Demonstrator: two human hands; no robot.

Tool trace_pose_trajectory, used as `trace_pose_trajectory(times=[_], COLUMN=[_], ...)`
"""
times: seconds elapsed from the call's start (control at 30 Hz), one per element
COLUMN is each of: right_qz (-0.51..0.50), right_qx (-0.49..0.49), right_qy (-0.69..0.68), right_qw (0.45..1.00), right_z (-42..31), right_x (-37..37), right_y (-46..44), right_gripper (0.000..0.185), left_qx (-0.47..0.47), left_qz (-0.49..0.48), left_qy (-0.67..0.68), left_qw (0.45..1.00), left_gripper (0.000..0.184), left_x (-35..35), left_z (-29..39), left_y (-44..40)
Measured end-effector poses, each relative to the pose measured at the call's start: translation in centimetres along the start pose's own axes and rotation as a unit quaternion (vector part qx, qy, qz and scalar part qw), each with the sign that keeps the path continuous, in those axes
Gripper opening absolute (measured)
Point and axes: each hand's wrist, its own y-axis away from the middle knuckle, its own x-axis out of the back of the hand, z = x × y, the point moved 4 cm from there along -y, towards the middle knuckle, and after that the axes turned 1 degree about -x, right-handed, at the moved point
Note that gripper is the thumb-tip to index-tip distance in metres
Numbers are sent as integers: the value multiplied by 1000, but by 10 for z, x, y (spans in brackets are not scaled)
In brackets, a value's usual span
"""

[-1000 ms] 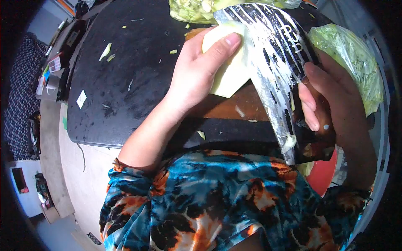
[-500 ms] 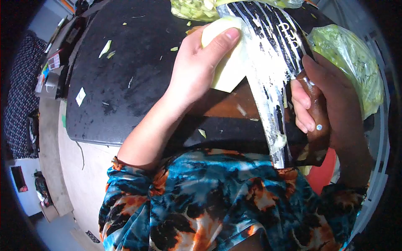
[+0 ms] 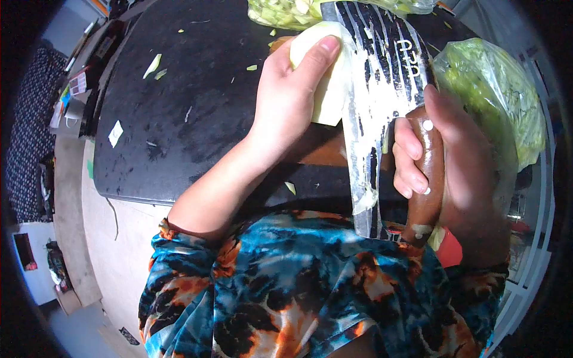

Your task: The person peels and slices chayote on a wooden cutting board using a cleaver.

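Note:
My left hand (image 3: 285, 98) is closed around a pale green-white, peeled piece of fruit or vegetable (image 3: 329, 98), thumb on its near face. Its exact kind I cannot make out. In my right hand (image 3: 459, 152) is a broad-bladed cleaver (image 3: 382, 77), gripped by its brown wooden handle (image 3: 427, 161). Pale residue streaks the dark blade, which stands close along the right side of the pale piece. Whether the edge touches it, I cannot tell. Below them, partly hidden by the blade and my left forearm, lies a brown board-like surface (image 3: 322, 152).
A clear bag of cut green pieces (image 3: 280, 15) lies at the far edge, and another full plastic bag (image 3: 489, 89) sits at right. Small scraps (image 3: 154, 65) are scattered over the black tabletop (image 3: 179, 131). A red object (image 3: 450, 250) shows below my right wrist.
My right hand and the cleaver have shifted left, and the handle has turned further into the light. My left hand, with the pale piece, has moved only slightly.

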Motion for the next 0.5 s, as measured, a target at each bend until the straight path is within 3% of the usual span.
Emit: trace_pose_trajectory(times=[0.37,0.5], right_qz=[1,-17], right_qx=[55,119], right_qy=[-47,-113], right_qw=[997,986], right_z=[9,22], right_x=[-22,-24], right_y=[-6,-13], right_gripper=[50,31], left_qx=[-1,2], left_qz=[53,73], left_qy=[57,50], left_qw=[997,996], left_gripper=[30,30], left_x=[2,7], left_z=[-3,-7], left_y=[1,0])
